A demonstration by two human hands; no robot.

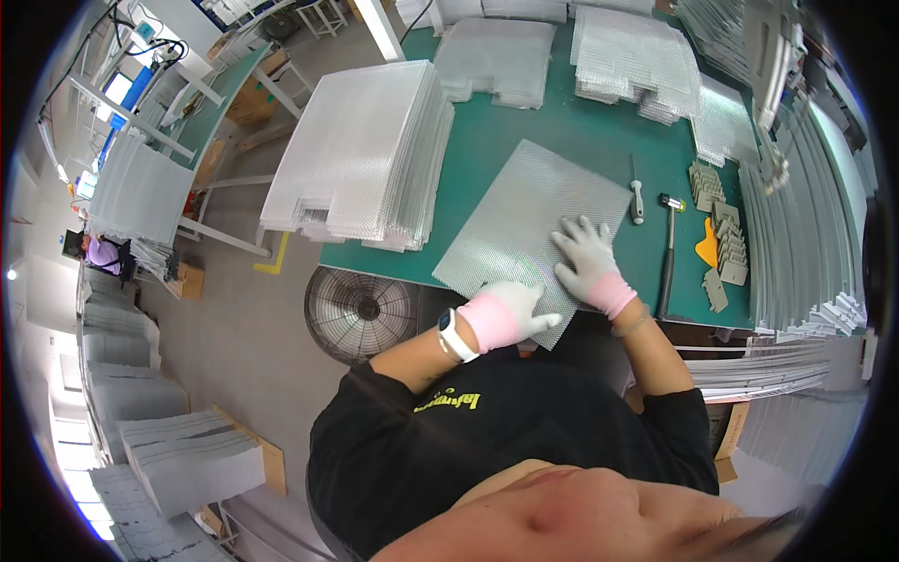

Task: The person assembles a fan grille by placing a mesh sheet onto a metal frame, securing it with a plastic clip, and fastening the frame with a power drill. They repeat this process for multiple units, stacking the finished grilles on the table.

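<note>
Seemingly steadied silver mesh sheet (524,211) beneath unclenched left hand (513,309), seven o'clock, and splayed right hand (590,262), four; next needed even pressure, probably.

Tools, small parts and a fan around a workshop bench

Toward the right of a green tabletop (590,140) lies a screwdriver with a whitish handle (638,208). Just right of it is a long black-handled hammer (668,272), then a flat orange piece (707,244) and a cluster of beige, plate-like parts (732,248). By the near edge stands a round fan with a wire guard (368,310). Left, yellow tape (274,255) marks the grey floor (248,323); farther off is a person in a lilac top (101,253).
</note>
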